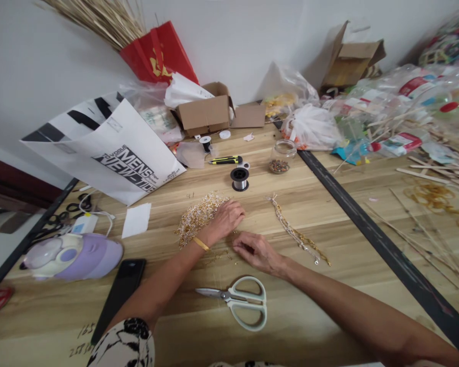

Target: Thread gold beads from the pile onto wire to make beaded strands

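My left hand (227, 218) lies at the right side of a pile of small gold and clear beads (197, 216), its fingers curled together. Close by, my right hand (257, 251) is closed in a pinch on the tabletop. Small bits show in the gap between the hands, too tiny to name. A short gold chain (222, 256) lies below my left hand. Scissors with pale green handles (248, 303) rest in front of both hands. To the right lie gold and silver chains (296, 229). A spool of thin wire (239, 179) stands behind the hands.
Farther back are a yellow-black utility knife (225, 160) and a glass jar with beads (281, 158). A white paper bag (110, 148), a purple device (74, 255) and a black phone (120, 293) occupy the left. Plastic bottles (398, 102) and thin sticks (432, 168) crowd the right.
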Demonstrator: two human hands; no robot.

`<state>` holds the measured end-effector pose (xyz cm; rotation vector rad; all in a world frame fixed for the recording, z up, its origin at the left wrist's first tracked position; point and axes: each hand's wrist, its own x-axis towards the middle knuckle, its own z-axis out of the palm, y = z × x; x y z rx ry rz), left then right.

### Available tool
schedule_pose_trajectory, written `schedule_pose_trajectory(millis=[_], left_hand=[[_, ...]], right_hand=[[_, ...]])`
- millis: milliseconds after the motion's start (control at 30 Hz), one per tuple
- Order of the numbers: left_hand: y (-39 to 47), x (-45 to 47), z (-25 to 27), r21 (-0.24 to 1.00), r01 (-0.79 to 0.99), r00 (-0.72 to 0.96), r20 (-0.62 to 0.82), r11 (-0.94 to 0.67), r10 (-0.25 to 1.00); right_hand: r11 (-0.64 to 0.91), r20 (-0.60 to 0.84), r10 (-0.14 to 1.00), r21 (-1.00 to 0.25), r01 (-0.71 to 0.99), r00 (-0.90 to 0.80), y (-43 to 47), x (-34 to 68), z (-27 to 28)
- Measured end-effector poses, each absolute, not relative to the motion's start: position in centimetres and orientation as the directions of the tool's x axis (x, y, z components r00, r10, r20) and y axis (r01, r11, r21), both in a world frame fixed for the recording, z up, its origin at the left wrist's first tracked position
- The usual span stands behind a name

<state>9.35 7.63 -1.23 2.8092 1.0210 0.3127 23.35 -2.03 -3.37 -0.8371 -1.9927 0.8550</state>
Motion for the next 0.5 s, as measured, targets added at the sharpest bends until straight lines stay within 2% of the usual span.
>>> schedule_pose_trajectory(millis=[267,500], left_hand=[[7.85,9.74,-1.0,0.085,0.578,0.803,0.117,-0.811,0.585],[7.89,9.82,-0.8,0.073,0.584,0.803,0.095,-0.809,0.588]], right_hand=[[0.556,0.408,0.79,-0.792,0.254,-0.458,-1.95,23.33,-3.31],[0.555,0.404,0.789,-0.791,0.256,-0.463,-1.92,23.35,-3.58]])
